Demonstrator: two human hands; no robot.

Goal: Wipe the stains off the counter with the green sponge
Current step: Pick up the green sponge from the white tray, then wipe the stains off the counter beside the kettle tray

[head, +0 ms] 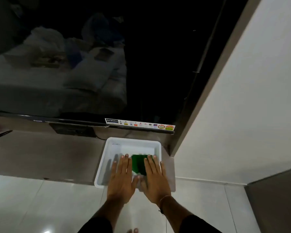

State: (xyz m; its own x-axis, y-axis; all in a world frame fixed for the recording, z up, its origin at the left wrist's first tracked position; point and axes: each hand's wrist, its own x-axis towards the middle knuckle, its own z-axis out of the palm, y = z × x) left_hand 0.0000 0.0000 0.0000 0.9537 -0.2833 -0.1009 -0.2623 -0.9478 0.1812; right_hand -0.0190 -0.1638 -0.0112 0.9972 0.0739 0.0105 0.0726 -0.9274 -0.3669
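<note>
In the white tray, hands half-hide the green sponge, perhaps touching.

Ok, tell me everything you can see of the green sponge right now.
The green sponge is a dark green, flat, rectangular pad lying inside the white tray on the counter's right end. It sits between the two flat, open hands; the right hand covers its right edge, the left hand lies just beside it. Its near end is hidden.

We see a smooth white plastic tray, a matt green sponge, a matt grey-brown counter, a glossy black television screen and glossy floor tiles.
</note>
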